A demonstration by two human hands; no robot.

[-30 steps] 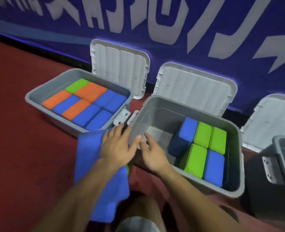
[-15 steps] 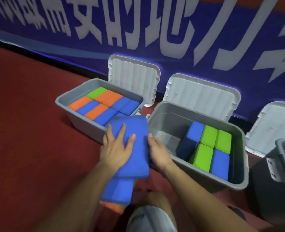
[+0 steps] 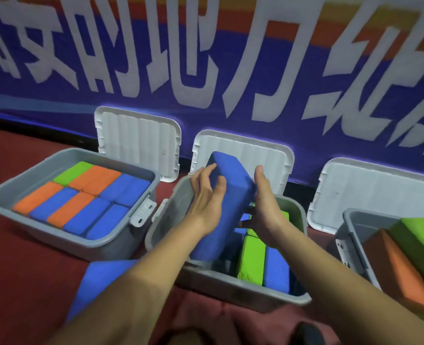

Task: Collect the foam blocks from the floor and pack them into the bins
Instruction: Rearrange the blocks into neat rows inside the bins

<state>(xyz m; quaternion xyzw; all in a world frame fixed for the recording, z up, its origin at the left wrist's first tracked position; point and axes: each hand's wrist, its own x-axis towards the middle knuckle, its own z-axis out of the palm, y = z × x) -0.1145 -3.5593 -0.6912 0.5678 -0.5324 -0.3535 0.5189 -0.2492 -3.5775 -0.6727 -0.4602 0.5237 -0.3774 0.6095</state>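
Head view: your left hand and right hand clamp a blue foam block at centre frame, above the part-filled middle bin. The left bin looks full. A second blue block lies unpacked on the floor at lower left.

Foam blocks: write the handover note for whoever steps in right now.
Hands: left hand and right hand both grip one blue block, tilted, above the middle bin.
Done: left bin shows a full top layer; middle bin has packed blocks on its right side; right bin holds an orange block and a green block, tilted.
Left: set the held block into the middle bin's free left part, then pack the second blue block lying outside the bins under the left forearm.
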